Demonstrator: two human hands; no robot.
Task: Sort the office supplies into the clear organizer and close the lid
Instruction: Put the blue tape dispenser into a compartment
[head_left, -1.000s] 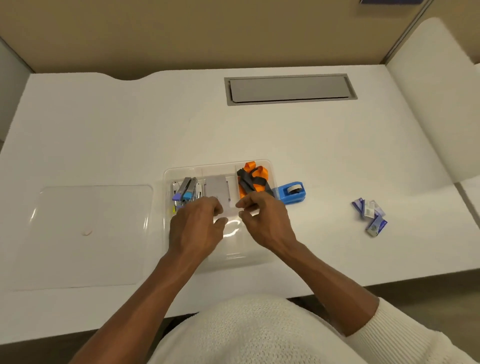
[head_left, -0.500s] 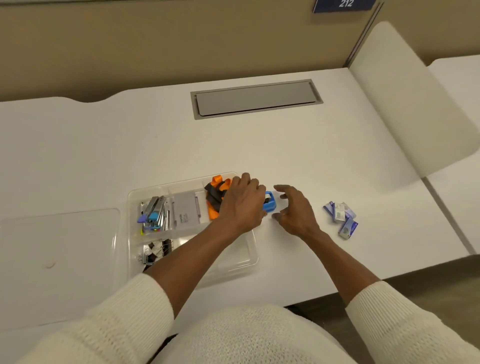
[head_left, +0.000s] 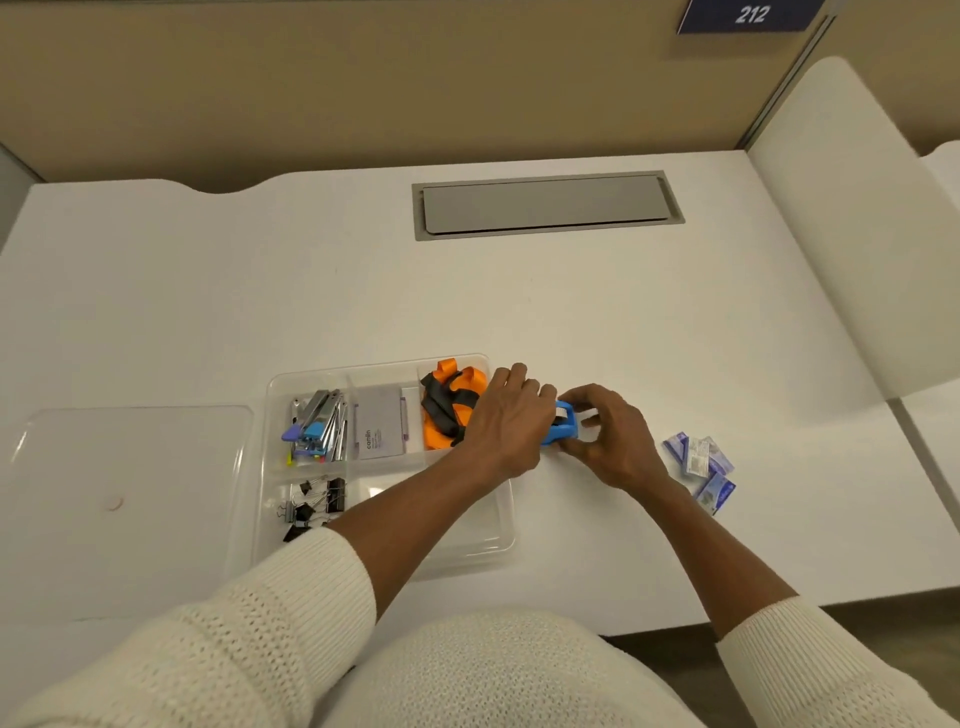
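1. Even, soft overhead light fills the scene; the white tabletop (head_left: 519, 312) reads bright without blowing out.
2. Shadows are faint and diffuse (a pale one falls just beyond the right hand (head_left: 613, 441)).
3. Glare streaks show on the clear lid (head_left: 130, 467) near the tabletop's left edge and on the organizer (head_left: 488, 540) floor.
4. Wide-angle bending curves the tabletop's far edge and corners.
5. Focus is slightly soft; small print is unreadable.
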